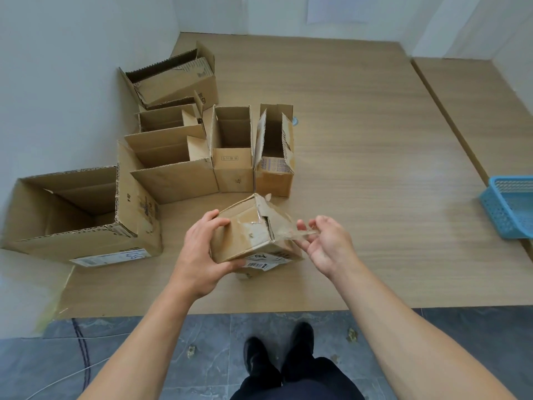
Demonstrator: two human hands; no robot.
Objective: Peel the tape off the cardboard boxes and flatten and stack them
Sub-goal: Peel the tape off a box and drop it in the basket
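Left hand [202,249] around tilted box [245,235], tape [302,233] rightward

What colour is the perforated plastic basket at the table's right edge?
Light blue. The perforated plastic basket shows best in the head view, partly cut off by the frame.

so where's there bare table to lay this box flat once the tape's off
Widest bare table lies between the rightmost upright box and the blue basket, back to the far wall. A narrower strip runs along the near edge in front of the large box. The left side is crowded with open boxes.
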